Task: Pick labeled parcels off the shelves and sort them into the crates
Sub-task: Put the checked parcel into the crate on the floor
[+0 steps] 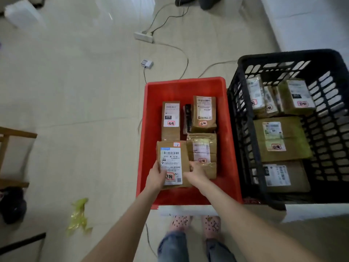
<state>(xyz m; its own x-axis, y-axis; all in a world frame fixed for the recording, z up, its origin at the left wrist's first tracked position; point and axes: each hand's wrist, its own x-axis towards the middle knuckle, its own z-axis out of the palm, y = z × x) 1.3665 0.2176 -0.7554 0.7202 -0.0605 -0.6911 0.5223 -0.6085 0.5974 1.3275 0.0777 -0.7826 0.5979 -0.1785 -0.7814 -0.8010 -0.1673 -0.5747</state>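
Note:
A brown labeled parcel (172,161) lies low inside the red crate (149,129), at its near left. My left hand (155,177) grips its left near edge and my right hand (196,171) grips its right edge. Three more brown labeled parcels lie in the red crate: one at far left (171,120), one at far right (204,114) and one beside my right hand (202,148). A dark slim item (187,118) lies between the two far ones. To the right stands a black slotted crate (238,114) holding several labeled parcels (279,138).
Cables, a white power strip (143,36) and a small adapter (147,63) lie on the tiled floor beyond the crates. A wooden frame (11,137) stands at the left edge, with a yellow-green plastic scrap (78,216) and a dark bag (12,205) nearby. My feet are just below the crates.

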